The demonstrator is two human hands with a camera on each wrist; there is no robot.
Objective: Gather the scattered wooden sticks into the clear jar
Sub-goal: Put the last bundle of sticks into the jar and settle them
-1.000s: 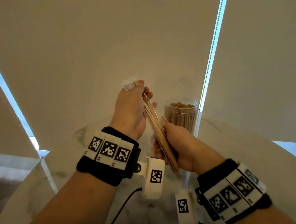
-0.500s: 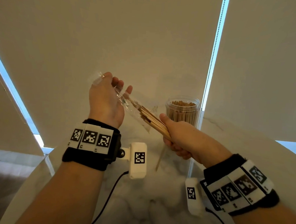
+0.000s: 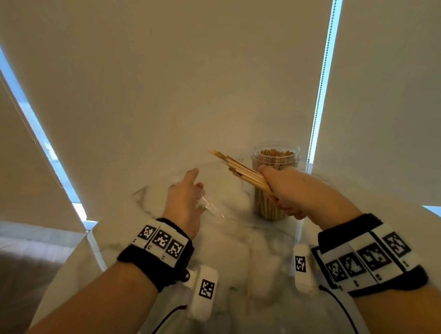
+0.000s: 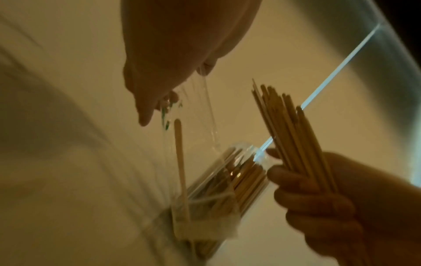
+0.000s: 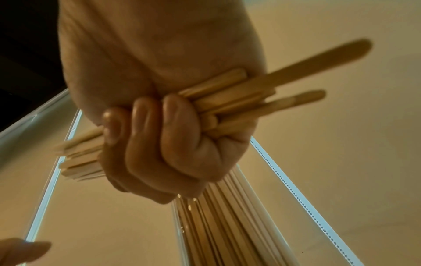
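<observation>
Right hand (image 3: 287, 193) is fisted around a bundle of wooden sticks (image 3: 239, 169), held just in front of the clear jar (image 3: 274, 167), tips angled up and left of it. The jar stands upright on the marble table (image 3: 235, 257), already packed with sticks. Left hand (image 3: 184, 203), left of the jar, pinches a clear plastic wrapper (image 3: 212, 209). One loose stick (image 4: 181, 162) shows beside the jar.

Dim, warm, motion-blurred wrist views
</observation>
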